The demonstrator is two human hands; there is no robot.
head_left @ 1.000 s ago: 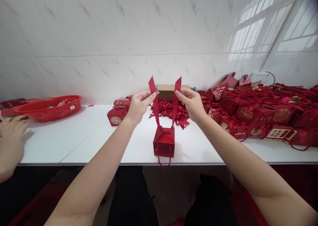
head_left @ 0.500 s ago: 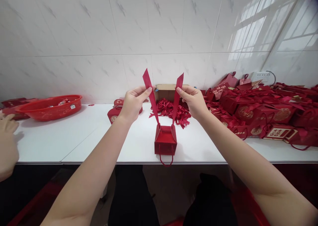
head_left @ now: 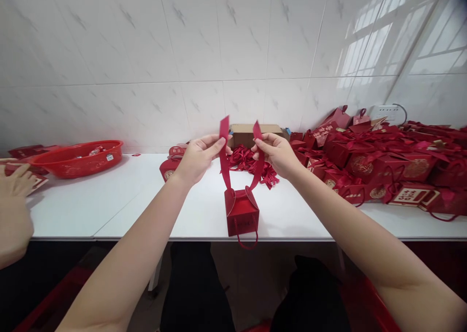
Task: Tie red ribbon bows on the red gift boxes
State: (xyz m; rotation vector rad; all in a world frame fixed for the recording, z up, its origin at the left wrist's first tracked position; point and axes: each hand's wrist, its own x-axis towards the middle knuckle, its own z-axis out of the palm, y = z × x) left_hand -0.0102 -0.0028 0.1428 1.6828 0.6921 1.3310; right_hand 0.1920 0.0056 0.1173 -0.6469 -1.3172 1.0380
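At table's near edge, left hand (head_left: pixel 199 156) pinches left ribbon end (head_left: pixel 224 149); right hand (head_left: pixel 277 152) pinches right ribbon end (head_left: pixel 258 149). Hands apart, ribbon ends raised above small red gift box (head_left: pixel 241 214), which sits on white table (head_left: pixel 120 200). Loose ribbon pile (head_left: pixel 251 161) and cardboard box (head_left: pixel 255 133) behind. Finished red boxes (head_left: pixel 383 166) heaped right. Red basin (head_left: pixel 78 158) far left; another person's hand (head_left: pixel 14 186) at left edge.

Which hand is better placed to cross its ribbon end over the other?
Probably right: the right hand holds its ribbon slack and bowed, free to swing across; the left hand pulls its end straight.
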